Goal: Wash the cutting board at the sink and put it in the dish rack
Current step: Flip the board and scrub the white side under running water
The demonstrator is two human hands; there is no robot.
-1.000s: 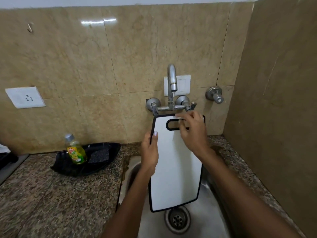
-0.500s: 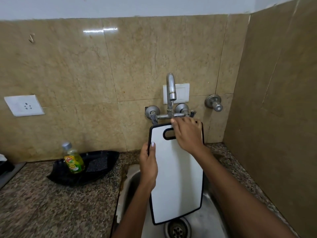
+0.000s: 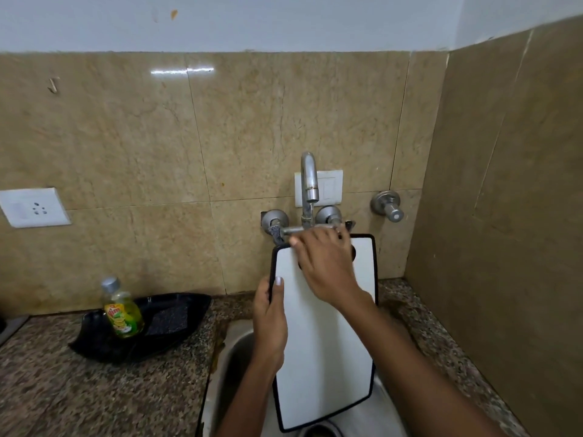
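Head view: left hand [image 3: 269, 323] fingers curled round cutting board [image 3: 325, 357] edge, right hand [image 3: 328, 266] fingers flat on top.

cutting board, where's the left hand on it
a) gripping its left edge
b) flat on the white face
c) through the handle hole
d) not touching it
a, the left hand wraps the left edge of the cutting board, thumb on the white face, while the right hand lies across the top.
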